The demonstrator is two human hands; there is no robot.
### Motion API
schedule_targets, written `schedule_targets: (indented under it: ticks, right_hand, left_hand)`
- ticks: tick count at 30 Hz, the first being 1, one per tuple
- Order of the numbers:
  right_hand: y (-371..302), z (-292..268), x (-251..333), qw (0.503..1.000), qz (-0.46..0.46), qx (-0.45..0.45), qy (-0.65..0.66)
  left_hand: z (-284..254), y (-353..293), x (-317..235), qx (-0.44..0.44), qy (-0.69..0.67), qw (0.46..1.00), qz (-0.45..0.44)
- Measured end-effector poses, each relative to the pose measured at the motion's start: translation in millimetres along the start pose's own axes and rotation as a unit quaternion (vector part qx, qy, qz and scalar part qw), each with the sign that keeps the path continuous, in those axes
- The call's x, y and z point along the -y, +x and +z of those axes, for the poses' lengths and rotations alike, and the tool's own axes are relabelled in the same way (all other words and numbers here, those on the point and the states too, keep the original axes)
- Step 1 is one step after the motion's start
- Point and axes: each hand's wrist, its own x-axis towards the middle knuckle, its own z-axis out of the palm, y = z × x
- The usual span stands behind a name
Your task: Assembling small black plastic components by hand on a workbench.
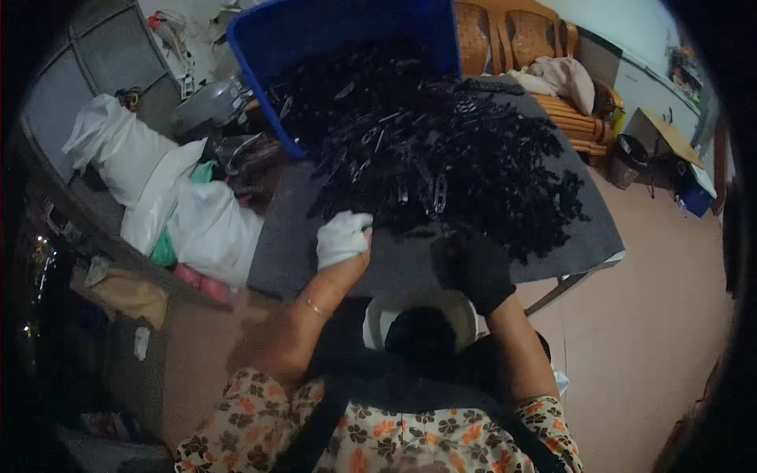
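A heap of small black plastic pieces (473,169) covers much of the grey tabletop (288,229), with a few clear or shiny bits among them. My left hand (344,239), in a white glove, is at the heap's near left edge. Its fingers are curled closed; whatever they hold is hidden. My right hand (477,272), in a black glove, is over the table's near edge. Its dark fingers blend into the tabletop and the pieces, so their pose does not show. Below and between my hands is a white bucket (374,322) with something black inside.
A blue bin (264,83) full of the same black pieces lies open toward me at the back. Stuffed white sacks (209,229) are at the left. A wooden bench (579,126) with cloth on it and a dark waste bin (628,162) are at the right.
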Motion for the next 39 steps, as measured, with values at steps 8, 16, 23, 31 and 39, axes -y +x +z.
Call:
schedule_targets:
  ticks: [8, 16, 23, 31, 39]
  right_hand:
    - [-4.4, -4.6, 7.4, 0.999, 0.000, 0.023, -0.031]
    - [-3.8, 14.7, -21.2, 0.991, -0.091, -0.079, -0.057]
    - [-7.3, 17.9, -11.1, 0.993, -0.039, -0.050, -0.101]
    - [-5.6, 13.1, -7.8, 0.991, -0.110, -0.033, -0.072]
    - [-15.6, 8.9, 30.9, 0.973, -0.141, -0.026, 0.180]
  left_hand:
    - [-4.6, -17.2, 1.0, -0.019, -0.149, 0.985, 0.082]
    - [-8.8, -9.2, -4.4, -0.032, 0.003, 0.999, 0.044]
    - [-36.8, -22.3, -22.1, -0.039, -0.102, 0.994, 0.018]
    - [-46.4, -40.9, -17.4, 0.014, -0.241, 0.968, -0.069]
    - [-53.4, -35.5, -35.9, 0.174, -0.363, 0.895, -0.191]
